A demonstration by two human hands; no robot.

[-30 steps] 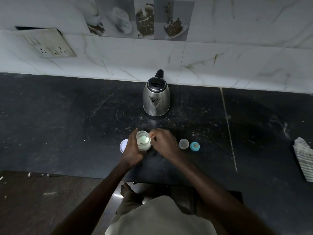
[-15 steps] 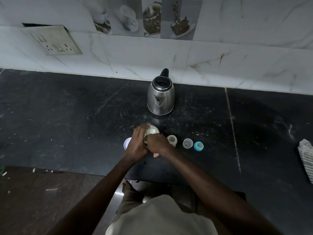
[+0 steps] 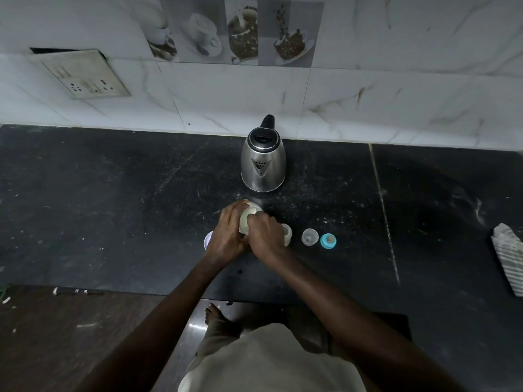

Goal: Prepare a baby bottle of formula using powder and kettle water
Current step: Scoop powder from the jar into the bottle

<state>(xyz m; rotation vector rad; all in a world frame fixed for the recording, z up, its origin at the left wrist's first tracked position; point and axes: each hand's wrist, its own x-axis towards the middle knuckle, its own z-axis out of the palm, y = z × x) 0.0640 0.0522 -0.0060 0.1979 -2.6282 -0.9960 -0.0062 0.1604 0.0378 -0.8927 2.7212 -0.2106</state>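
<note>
Both left hand (image 3: 227,234) and right hand (image 3: 266,236) curl fingers (image 3: 236,208) tightly round a pale, rounded plastic container (image 3: 249,215).

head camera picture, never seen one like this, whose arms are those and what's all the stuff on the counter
No machine here: a person wears a camera on the head, looking down at their own arms. It is the only view. On the dark counter stand a steel kettle, a small pale bottle partly behind the right hand, a clear cap, a blue teat ring, a pale lid by the left hand, and a striped cloth far right. Both hands grip a pale tub, tilted.
</note>
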